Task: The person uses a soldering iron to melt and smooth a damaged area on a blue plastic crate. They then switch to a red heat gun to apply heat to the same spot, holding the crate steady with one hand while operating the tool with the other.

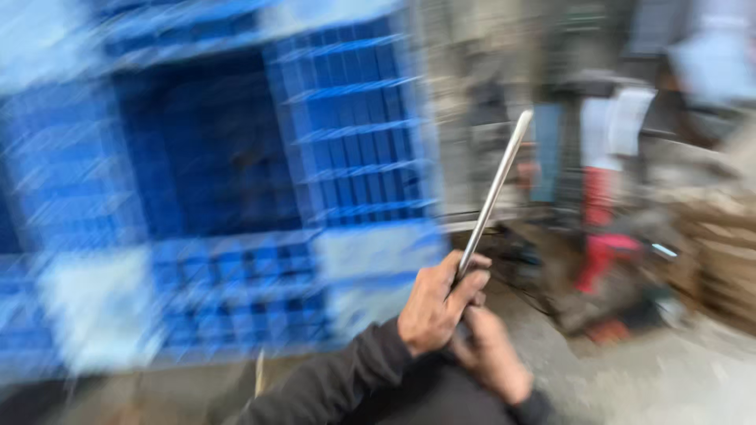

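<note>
- Head view, counts: one long, slim, silver-grey metal rod [494, 193], two hands, and one large blue slatted metal structure [236, 181] with pale panels, all but the hands and rod heavily blurred.
- One red object [600, 236] stands to the right in the background beside a white sheet-like shape [618, 126]; what they are cannot be told through the blur.
- The rod rises from the hands and leans up and to the right, its upper tip ending near the white shape in the picture, its lower end hidden inside the fingers.
- Edges and room: the blue structure fills the left half, its right edge lying just left of the rod; between that edge and the red object a band of grey background stays open around the upper rod.
- The grey concrete floor [677, 378] at lower right is bare near the hands; brown stacked shapes sit at the far right edge.
- The left hand [437, 303] comes up from a dark grey sleeve [331, 386], knuckles toward the camera, its grip clenched around the rod's lower part with a finger laid along the shaft.
- The right hand [488, 354] sits just below and touching the left, fingers curled; its grip seems wrapped around the rod's bottom end, though that end is covered.
</note>
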{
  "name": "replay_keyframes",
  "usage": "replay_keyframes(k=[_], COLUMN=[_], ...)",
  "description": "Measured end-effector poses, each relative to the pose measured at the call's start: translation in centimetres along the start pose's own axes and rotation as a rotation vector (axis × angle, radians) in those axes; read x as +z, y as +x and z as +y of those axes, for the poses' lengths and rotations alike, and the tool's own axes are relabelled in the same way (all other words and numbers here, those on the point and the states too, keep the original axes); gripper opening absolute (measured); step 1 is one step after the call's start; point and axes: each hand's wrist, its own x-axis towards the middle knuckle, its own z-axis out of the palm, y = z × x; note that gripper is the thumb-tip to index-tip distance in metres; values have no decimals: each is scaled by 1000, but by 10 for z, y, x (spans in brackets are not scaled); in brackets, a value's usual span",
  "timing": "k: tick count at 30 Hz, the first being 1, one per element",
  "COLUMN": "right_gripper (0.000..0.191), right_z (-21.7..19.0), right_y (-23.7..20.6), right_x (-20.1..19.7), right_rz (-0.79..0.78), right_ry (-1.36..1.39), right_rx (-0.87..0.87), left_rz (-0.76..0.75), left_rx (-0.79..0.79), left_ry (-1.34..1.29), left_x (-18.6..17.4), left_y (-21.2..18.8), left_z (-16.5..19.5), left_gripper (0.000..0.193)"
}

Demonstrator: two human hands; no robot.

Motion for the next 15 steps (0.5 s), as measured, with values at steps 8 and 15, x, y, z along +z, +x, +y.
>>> replay_keyframes(k=[8,15], right_gripper=[17,14], right_z=[-117,-156], right_y=[64,86], right_x=[154,303], right_rz=[-72,27], right_ry=[-219,-239], right_rx=[-333,-368], left_rz=[719,726], left_rx=[360,-135], left_ry=[815,1289], left_x=[-239,-432], left_y=[-150,-263], left_z=[-7,-49], left_gripper=[35,33])
